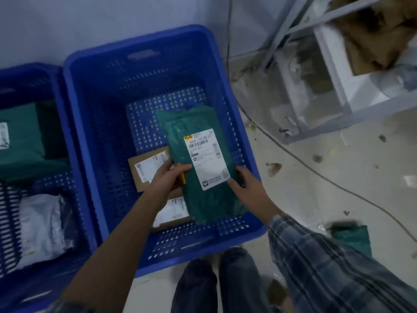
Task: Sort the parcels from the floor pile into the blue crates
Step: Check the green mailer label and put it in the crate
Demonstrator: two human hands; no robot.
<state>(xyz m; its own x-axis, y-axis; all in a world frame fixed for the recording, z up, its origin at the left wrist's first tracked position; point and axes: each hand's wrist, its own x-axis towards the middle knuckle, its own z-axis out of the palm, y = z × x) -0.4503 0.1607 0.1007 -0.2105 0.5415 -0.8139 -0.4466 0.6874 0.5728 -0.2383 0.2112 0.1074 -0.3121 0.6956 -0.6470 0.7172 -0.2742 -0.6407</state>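
Note:
A green plastic parcel (200, 195) with a white shipping label is held over the middle blue crate (94, 123). My left hand (168, 179) grips its left edge and also pinches something small and yellow. My right hand (244, 186) grips its right edge. Under the parcel, on the crate floor, lie two flat brown cardboard parcels (144, 168) with white labels. A second blue crate (67, 181) at the left holds a green parcel (22, 143) and a white plastic parcel (42, 227).
Another green parcel (352, 238) lies on the dirty floor at the right. A thin cable (316, 170) runs across the floor. A grey metal shelf frame (338, 123) with a cardboard box (372, 35) stands at the upper right. My legs (216, 283) are below the crate.

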